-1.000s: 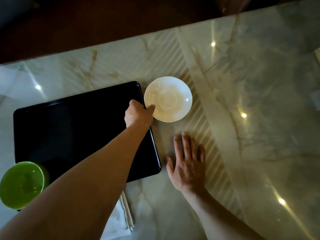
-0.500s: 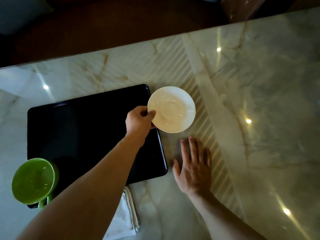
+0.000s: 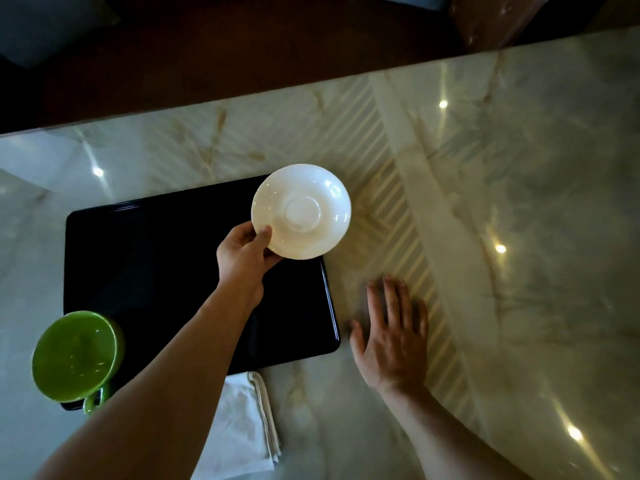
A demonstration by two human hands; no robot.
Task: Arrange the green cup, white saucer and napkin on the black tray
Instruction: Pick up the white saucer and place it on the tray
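Note:
My left hand pinches the near-left rim of the white saucer and holds it lifted over the far right corner of the black tray. The green cup stands at the tray's near left corner, its handle toward me. A folded white napkin lies on the marble just in front of the tray, partly under my left forearm. My right hand rests flat on the marble, fingers spread, just right of the tray.
The marble counter stretches wide to the right with bright light reflections. Its far edge runs diagonally across the top, with dark wood floor beyond it.
My left hand took hold of the saucer at the tray's right edge, lifted it off the marble and carried it left over the tray's corner. The right hand stayed flat.

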